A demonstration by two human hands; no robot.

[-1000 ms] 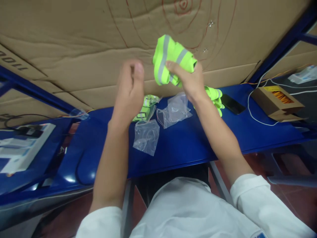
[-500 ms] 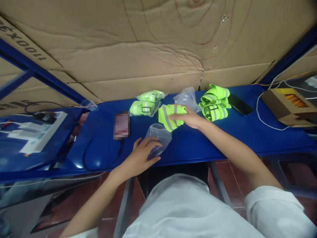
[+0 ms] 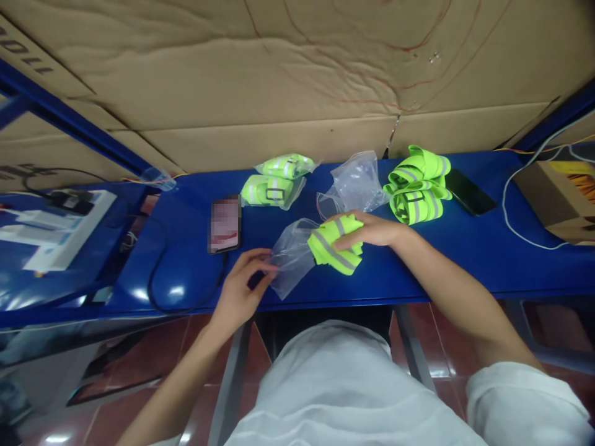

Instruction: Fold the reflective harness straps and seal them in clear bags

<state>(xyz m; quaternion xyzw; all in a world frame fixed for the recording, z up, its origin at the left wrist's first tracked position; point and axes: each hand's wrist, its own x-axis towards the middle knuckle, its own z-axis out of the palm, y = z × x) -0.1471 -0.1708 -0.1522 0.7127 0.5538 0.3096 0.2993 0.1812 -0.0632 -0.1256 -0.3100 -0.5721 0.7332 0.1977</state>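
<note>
My right hand (image 3: 372, 230) grips a folded neon-yellow reflective strap (image 3: 335, 246) with grey stripes. Its left end meets the mouth of a clear plastic bag (image 3: 290, 257); whether any of it is inside I cannot tell. At the bag's left end, my left hand (image 3: 246, 282) pinches the plastic between thumb and fingers. Behind them lie two bagged neon straps (image 3: 267, 191) and some more clear bags (image 3: 357, 183). Loose neon straps (image 3: 416, 186) are heaped to the right of these bags.
On the blue table (image 3: 186, 272) a phone with a lit, blurred screen (image 3: 225, 224) lies at left with a cable. A dark phone (image 3: 471, 193) and an open cardboard box (image 3: 553, 198) are at right. A power strip (image 3: 69, 232) sits far left. Cardboard (image 3: 232, 80) walls the back.
My left hand has closed on the clear bag, which now stretches toward the strap. My right hand has brought the folded strap down to the bag's mouth.
</note>
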